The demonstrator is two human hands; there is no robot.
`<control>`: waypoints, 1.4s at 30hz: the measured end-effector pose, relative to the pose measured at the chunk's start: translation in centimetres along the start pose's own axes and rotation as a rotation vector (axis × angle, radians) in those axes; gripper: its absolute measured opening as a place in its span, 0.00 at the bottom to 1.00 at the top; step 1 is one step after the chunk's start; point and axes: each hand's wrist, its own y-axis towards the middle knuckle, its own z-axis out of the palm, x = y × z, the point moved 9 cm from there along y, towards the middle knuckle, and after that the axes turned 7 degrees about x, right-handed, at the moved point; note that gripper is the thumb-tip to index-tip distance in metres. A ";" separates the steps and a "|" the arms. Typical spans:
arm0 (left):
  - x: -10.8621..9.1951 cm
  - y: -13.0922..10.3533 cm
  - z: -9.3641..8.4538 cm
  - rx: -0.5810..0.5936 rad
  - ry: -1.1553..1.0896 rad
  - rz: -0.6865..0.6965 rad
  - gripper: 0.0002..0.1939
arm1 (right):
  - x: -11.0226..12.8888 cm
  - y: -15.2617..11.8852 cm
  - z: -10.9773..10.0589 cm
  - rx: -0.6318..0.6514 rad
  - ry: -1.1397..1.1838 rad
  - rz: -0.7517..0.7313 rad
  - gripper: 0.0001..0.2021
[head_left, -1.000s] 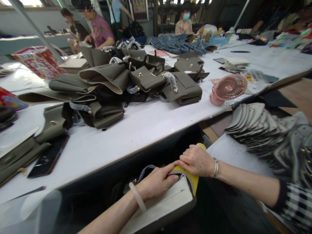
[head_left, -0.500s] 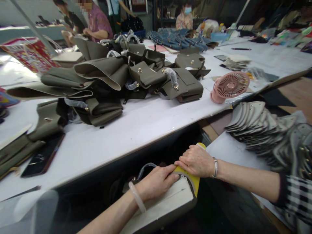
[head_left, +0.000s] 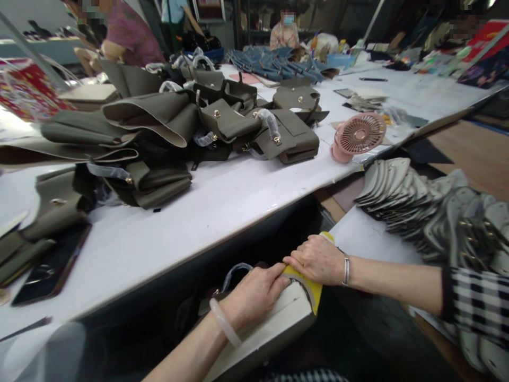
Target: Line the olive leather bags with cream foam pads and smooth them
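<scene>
Pale-sided bag (head_left: 270,328) sits below near edge of table (head_left: 222,212). Your right hand (head_left: 318,260) curls fingers round yellow tool (head_left: 315,293) at bag's end; your left hand (head_left: 252,297) lies on bag, hidden fingers' grip unclear. Uneven pressure could skid tool, scuffing bag.

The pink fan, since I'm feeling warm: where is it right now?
In the head view, the pink fan stands right of centre on the white table, between an olive bag and the fanned grey pieces.

Right hand (head_left: 318,260) grips yellow tool (head_left: 304,281); left hand (head_left: 256,294) on pale block (head_left: 274,323). On table (head_left: 222,201): olive bags (head_left: 290,135), pink fan (head_left: 360,135).
</scene>
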 end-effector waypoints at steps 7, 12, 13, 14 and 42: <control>-0.3 0.0 0.2 -0.001 0.006 0.000 0.20 | 0.1 -0.9 1.0 0.067 0.024 0.153 0.28; -0.4 -0.1 0.2 0.007 -0.134 0.052 0.21 | 0.7 -2.3 1.1 0.088 0.053 0.330 0.28; -0.2 0.0 0.2 0.031 -0.202 0.054 0.22 | 0.9 -2.6 1.0 0.089 0.053 0.356 0.28; -0.1 0.1 0.3 0.060 -0.268 0.049 0.22 | 1.1 -2.8 1.0 0.089 0.054 0.375 0.28; 0.3 2.5 -0.4 0.017 -0.224 -0.116 0.18 | 0.5 -3.1 7.1 0.001 1.801 0.399 0.26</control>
